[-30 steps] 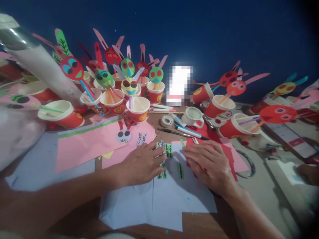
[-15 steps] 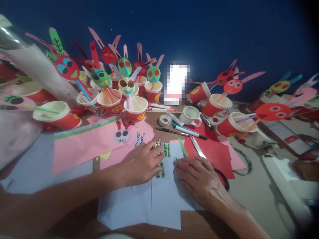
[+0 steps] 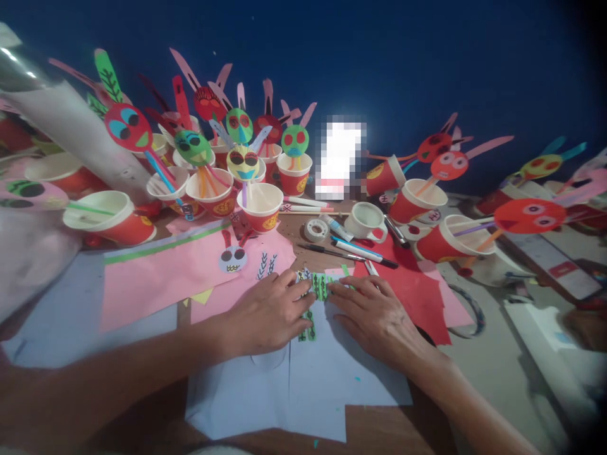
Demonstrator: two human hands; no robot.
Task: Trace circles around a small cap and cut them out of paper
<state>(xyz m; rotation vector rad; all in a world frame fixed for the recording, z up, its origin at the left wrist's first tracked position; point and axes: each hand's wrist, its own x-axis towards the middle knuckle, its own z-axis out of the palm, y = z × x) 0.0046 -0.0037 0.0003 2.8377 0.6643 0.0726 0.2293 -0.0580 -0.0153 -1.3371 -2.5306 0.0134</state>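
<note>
Strips of black-patterned green paper lie between fingers on pale sheets.

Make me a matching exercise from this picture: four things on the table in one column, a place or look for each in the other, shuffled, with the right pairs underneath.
Things
1. Green strips
2. Pale paper face
3. Mug
4. Roll of tape

Place or look
A. Upright, with its handle towards the picture's right
B. Dark-patterned, on a white sheet by the left hand and right hand
C. Ring-shaped, on the brown table
D. Red-eared, on pink paper

Right pairs: 1-B, 2-D, 3-A, 4-C
</note>
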